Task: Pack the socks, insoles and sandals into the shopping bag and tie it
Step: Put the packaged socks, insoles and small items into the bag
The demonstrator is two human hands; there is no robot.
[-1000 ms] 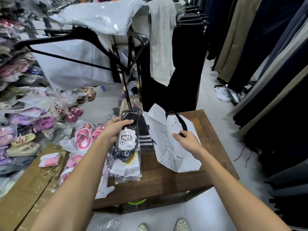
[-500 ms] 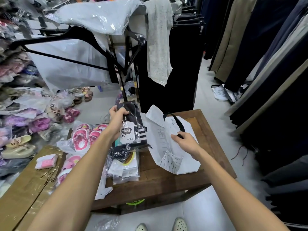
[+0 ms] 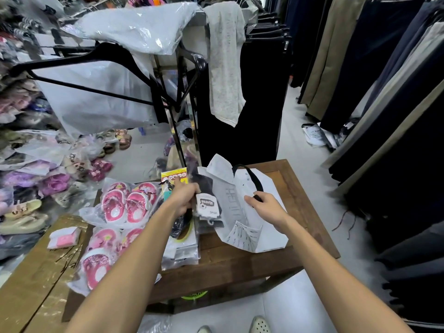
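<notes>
My left hand [image 3: 183, 197] grips a pack of dark socks [image 3: 208, 205] with a white label, held at the open mouth of the white shopping bag [image 3: 245, 219] that lies on the wooden table [image 3: 307, 212]. My right hand [image 3: 266, 207] pinches the bag's black handle and top edge, holding the mouth apart. Under my left hand lie packed insoles [image 3: 183, 246] in clear sleeves, with a yellow card pack [image 3: 174, 179] behind. Pink sandals [image 3: 125, 205] in plastic bags rest to the left.
A cardboard box [image 3: 31, 272] with a small pink packet [image 3: 63, 237] stands at the left. A clothes rack with black hangers and plastic-wrapped garments [image 3: 134, 27] rises behind the table. Dark trousers hang along the right aisle. More bagged shoes pile at the far left.
My left hand has carried the sock pack to the right, up to the bag's mouth, uncovering the yellow card pack. My right hand keeps its hold on the bag.
</notes>
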